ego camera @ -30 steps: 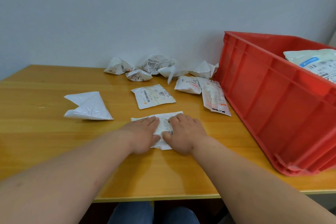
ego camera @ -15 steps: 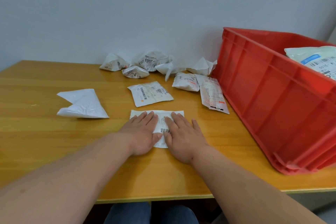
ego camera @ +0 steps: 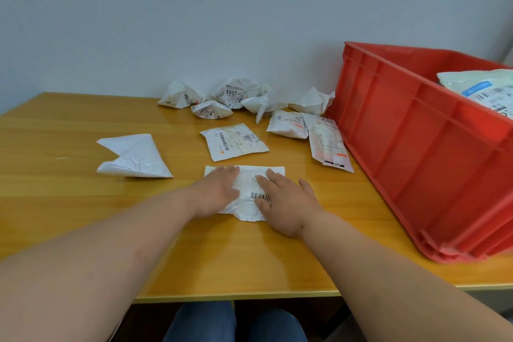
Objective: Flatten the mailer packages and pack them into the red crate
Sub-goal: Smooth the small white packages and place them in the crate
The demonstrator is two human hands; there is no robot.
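Observation:
A white mailer (ego camera: 248,189) with a barcode lies flat on the wooden table (ego camera: 69,203) in front of me. My left hand (ego camera: 216,193) presses its left half with straight fingers. My right hand (ego camera: 286,204) presses its right half, fingers spread flat. The red crate (ego camera: 410,147) stands at the right with a flat labelled mailer (ego camera: 483,91) inside. Another flattened mailer (ego camera: 234,141) lies just beyond my hands. A folded white mailer (ego camera: 133,157) sits to the left.
Several crumpled mailers (ego camera: 233,93) are heaped by the wall behind. Two more mailers (ego camera: 327,141) lie against the crate's left wall. The table's front edge (ego camera: 236,296) runs close to my lap.
Both hands went from curled on the mailer to flat, and slid apart, smoothing it wider. The barcode now shows between them.

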